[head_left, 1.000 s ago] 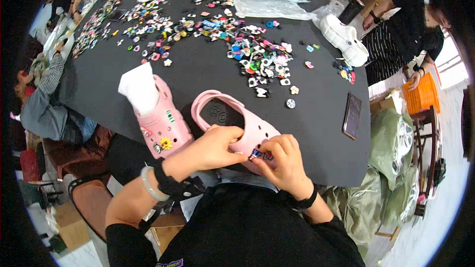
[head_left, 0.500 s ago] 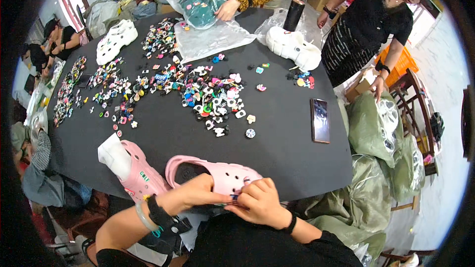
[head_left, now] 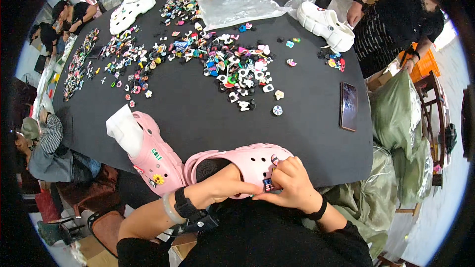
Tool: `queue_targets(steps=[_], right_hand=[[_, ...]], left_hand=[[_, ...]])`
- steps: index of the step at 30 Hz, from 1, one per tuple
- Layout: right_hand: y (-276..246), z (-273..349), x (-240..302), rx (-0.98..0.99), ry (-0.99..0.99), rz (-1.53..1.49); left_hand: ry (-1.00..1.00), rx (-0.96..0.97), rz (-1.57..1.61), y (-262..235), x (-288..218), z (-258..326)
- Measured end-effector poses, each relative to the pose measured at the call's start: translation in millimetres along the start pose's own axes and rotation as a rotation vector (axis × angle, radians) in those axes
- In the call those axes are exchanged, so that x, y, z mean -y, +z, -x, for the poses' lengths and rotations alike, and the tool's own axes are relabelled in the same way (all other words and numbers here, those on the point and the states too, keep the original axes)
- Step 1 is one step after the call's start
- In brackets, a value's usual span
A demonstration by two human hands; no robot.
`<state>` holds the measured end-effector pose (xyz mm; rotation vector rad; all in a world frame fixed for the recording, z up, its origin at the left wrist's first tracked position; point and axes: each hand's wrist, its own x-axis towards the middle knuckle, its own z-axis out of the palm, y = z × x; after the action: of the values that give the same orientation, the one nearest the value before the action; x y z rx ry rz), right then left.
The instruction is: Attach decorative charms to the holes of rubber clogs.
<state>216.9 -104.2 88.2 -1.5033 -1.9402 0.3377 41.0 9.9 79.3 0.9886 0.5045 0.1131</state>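
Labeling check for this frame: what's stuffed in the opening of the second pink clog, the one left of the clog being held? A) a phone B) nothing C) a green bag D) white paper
D: white paper sticks up out of the second pink clog, which stands at the table edge left of the held clog; the phone lies flat on the table to the right.

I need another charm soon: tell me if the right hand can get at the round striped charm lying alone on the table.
Probably yes. The right hand pinches a small charm on the pink clog; bare black table lies between it and the round charm.
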Motion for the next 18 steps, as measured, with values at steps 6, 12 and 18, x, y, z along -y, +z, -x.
queue_targets(steps=[6, 12, 18], right_hand=[[-2, -5, -12, 0.085, -0.067, -0.029], [-2, -5, -18, 0.130, -0.173, 0.022], [6, -2, -18, -0.010, -0.266, 0.058]], left_hand=[[-0.006, 0.052, 0.061, -7, 3, -2], [-0.083, 0.059, 0.139, -7, 6, -4], [-0.121, 0.120, 0.013, -10, 6, -5]])
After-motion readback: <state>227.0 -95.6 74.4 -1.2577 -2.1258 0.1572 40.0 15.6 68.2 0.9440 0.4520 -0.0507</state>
